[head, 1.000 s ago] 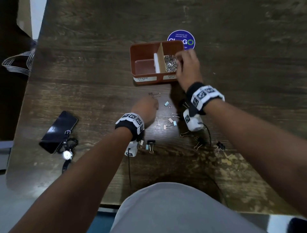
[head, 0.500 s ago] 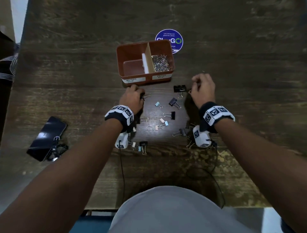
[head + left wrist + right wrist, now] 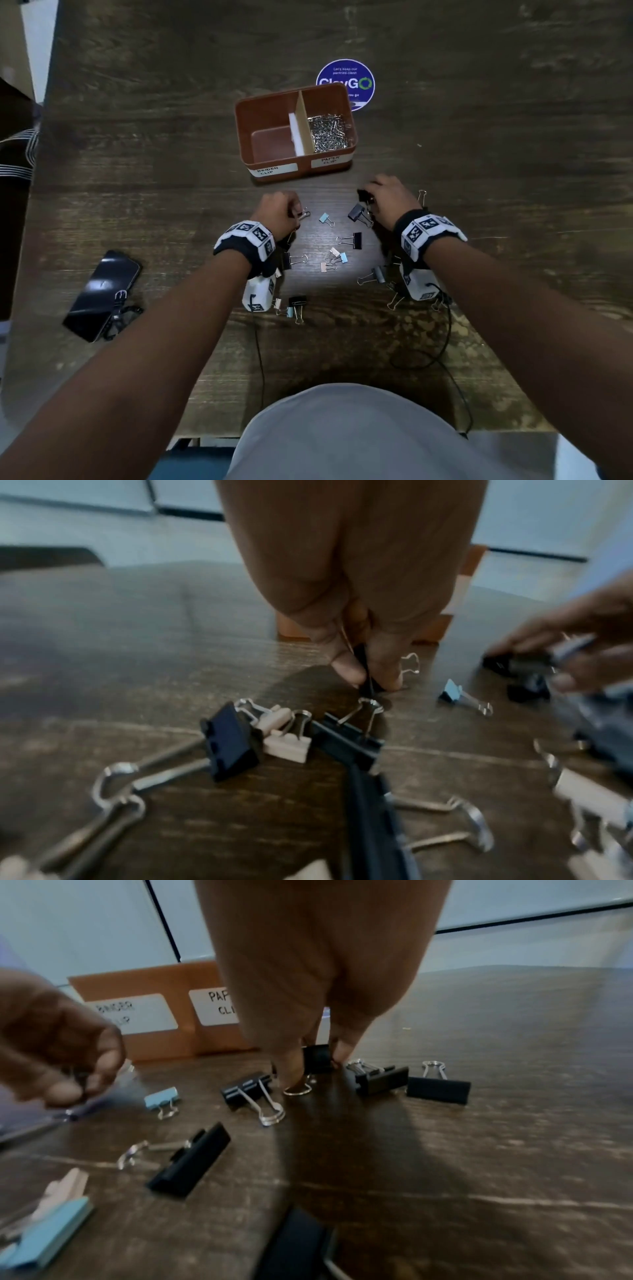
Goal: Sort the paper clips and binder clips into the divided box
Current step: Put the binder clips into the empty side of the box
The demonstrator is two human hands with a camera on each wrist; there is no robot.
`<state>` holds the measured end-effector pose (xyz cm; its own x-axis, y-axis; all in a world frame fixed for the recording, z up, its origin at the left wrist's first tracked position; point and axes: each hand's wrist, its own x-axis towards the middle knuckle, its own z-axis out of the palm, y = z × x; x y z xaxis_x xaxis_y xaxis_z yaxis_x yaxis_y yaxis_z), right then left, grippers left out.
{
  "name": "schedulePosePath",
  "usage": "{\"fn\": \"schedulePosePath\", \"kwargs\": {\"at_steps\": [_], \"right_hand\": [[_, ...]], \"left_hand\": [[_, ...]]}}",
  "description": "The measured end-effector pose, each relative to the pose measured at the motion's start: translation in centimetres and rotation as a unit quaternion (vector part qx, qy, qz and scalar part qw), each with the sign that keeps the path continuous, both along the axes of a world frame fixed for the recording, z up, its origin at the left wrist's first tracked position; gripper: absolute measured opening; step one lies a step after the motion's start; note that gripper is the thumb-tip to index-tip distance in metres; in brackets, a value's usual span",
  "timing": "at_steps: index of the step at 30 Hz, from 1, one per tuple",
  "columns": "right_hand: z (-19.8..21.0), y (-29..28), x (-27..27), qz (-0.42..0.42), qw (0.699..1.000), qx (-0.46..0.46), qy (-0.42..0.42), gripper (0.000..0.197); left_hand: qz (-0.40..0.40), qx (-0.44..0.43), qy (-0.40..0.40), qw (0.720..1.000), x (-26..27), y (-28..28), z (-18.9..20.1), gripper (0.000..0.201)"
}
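The brown divided box [image 3: 263,113] stands ahead of both hands; its right half holds a heap of paper clips [image 3: 329,132], its left half, labelled binder clip, shows a bare floor. Binder clips [image 3: 349,238] in black, blue and pink lie scattered on the table between my wrists. My left hand [image 3: 284,214] pinches a black binder clip [image 3: 365,669] against the table. My right hand [image 3: 383,198] pinches another black binder clip [image 3: 316,1057] just in front of the box.
A dark phone with a wristwatch [image 3: 102,294] lies at the left of the wooden table [image 3: 513,171]. A round blue sticker [image 3: 344,80] sits behind the box. Thin black cables [image 3: 445,342] trail from both wrist cameras toward the near table edge.
My right hand left the paper clip half of the box, came back to the table and took a black binder clip. My left hand moved toward the box and pinched a clip.
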<state>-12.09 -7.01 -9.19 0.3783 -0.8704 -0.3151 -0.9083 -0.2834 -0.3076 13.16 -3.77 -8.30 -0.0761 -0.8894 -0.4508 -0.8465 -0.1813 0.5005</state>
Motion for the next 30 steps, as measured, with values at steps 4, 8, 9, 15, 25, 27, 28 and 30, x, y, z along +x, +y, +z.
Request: {"fn": "schedulePosePath", "kwargs": {"at_steps": [4,8,9,15,25,27,28,30], "right_hand": [[0.0,1.0,-0.4,-0.02,0.997,-0.06,-0.041,0.019],[1.3,1.5,-0.6,-0.146,0.975,0.0,-0.167,0.012],[1.8,1.4,-0.8,-0.168,0.969,0.01,-0.182,0.011],[3.0,1.5,-1.4,-0.309,0.858,0.21,-0.353,0.007],[2.6,1.1,-1.8,-0.303,0.862,0.225,-0.34,0.012],[3.1,1.2,-1.5,-0.304,0.855,0.226,-0.354,0.019],[3.4,1.3,-1.4,-0.307,0.846,0.225,-0.374,0.024],[3.6,1.5,-0.9,-0.321,0.807,0.248,-0.43,0.03]], "left_hand": [[0.091,-0.004,0.097,0.991,-0.4,0.0,1.2,0.031],[0.111,0.089,0.201,0.969,-1.0,-0.7,1.8,0.04],[0.109,0.102,0.209,0.966,-1.3,-0.8,1.8,0.044],[0.15,0.11,0.23,0.955,-4.2,-1.0,1.8,0.042],[0.143,0.109,0.22,0.959,-5.1,-1.3,1.8,0.011],[0.126,0.096,0.183,0.97,-4.7,-1.4,1.4,0.016],[0.12,0.092,0.176,0.973,-4.6,-1.4,1.3,0.019],[0.091,0.072,0.152,0.982,-4.5,-1.6,1.1,0.024]]}}
